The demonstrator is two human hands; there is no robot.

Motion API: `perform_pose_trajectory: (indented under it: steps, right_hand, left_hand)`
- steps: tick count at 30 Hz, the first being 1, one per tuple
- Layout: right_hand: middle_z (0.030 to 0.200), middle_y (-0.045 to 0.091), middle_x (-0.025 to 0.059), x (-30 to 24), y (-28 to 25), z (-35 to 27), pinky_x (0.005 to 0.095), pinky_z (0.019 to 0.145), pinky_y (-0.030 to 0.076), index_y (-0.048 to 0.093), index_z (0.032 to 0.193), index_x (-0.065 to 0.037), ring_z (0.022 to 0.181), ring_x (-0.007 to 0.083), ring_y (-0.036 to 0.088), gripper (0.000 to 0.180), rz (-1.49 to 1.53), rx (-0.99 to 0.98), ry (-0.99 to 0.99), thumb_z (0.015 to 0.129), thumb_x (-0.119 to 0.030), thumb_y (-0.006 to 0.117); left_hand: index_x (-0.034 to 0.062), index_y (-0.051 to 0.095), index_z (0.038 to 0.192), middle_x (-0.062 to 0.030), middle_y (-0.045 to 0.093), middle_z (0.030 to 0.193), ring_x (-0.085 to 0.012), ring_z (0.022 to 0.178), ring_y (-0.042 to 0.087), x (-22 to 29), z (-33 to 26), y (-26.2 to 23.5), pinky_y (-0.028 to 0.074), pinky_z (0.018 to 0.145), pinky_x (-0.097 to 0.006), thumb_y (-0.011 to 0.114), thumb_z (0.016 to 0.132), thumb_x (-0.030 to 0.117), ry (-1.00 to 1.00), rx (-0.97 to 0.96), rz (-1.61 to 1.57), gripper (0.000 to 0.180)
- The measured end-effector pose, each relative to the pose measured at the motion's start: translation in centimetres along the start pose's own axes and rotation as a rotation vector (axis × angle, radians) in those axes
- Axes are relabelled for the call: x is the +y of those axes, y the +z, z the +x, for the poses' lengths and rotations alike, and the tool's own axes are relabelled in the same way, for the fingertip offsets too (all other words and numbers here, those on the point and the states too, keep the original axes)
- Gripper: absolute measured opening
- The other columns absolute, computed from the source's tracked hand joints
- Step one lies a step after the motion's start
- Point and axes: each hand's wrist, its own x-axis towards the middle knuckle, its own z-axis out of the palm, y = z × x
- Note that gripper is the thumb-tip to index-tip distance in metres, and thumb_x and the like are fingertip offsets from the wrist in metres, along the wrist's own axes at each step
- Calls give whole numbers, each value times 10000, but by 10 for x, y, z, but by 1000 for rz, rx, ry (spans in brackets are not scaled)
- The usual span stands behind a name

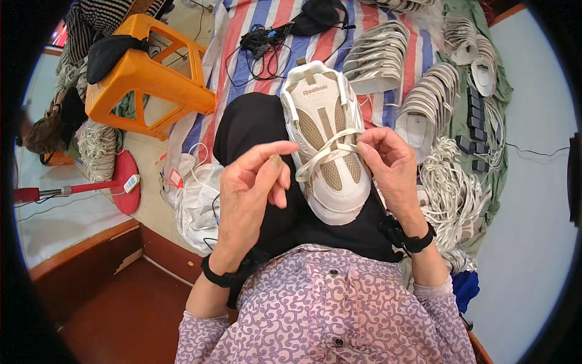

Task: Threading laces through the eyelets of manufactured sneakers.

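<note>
A white and beige shoe upper (315, 100) lies across my black-clad lap, its rounded toe towards me. Flat cream shoelaces (316, 159) cross its front and run to the right side. My right hand (389, 167) is at that side, thumb and forefinger pinched on a lace. To the left of the upper is my left hand (251, 182), forefinger stretched towards its edge, thumb apart, the other fingers curled. I see nothing held in the left hand. Both wrists carry black bands.
Nested shoe uppers (379, 57) stand in rows on a striped sheet (267, 12) ahead. At right lies a heap of cream laces (451, 188) by black blocks (474, 115). An orange stool (145, 79) bears a black cap (112, 57); black cables (267, 45) lie ahead.
</note>
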Motion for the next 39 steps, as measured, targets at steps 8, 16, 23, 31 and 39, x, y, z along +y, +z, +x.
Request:
perform_pose_trajectory:
  steps: [8, 16, 23, 31, 39]
  right_hand:
    - [837, 612, 82, -25, 10, 5, 314, 654, 418, 690, 986, -49, 704, 192, 591, 211, -715, -65, -558, 799, 46, 672]
    - [754, 609, 102, -49, 22, 15, 412, 654, 425, 627, 1001, -30, 707, 273, 626, 223, -1658, -233, -805, 793, -111, 615]
    - [643, 672, 165, -79, 27, 69, 329, 478, 531, 642, 788, 55, 522, 230, 672, 158, -1093, -669, 128, 825, -51, 530]
    - [720, 702, 140, -95, 42, 95, 276, 547, 596, 644, 841, 49, 602, 195, 712, 133, -955, -686, 730, 893, -54, 578]
    - [739, 708, 154, -101, 49, 94, 277, 564, 606, 662, 854, 75, 621, 212, 720, 125, -931, -610, 778, 878, -40, 620]
  left_hand:
    - [-14, 676, 1060, -68, 558, 892, -103, 620, 583, 1, 34, -3, 456, 537, -239, 596, 869, -43, 347, -134, 528, 209]
    - [70, 635, 1183, -111, 559, 977, -238, 673, 582, -3, 62, -21, 485, 633, -340, 604, 827, -23, 776, -129, 992, 370]
    - [84, 649, 1098, -125, 573, 959, -326, 803, 612, -19, 70, -34, 490, 722, -418, 603, 812, 26, 885, -140, 887, 295]
    - [88, 680, 1020, -135, 611, 930, -351, 871, 636, -23, 75, -39, 503, 753, -448, 570, 815, 52, 871, -148, 850, 235]
    - [94, 707, 971, -138, 627, 920, -353, 893, 646, -26, 78, -37, 512, 768, -459, 562, 826, 63, 835, -124, 842, 207]
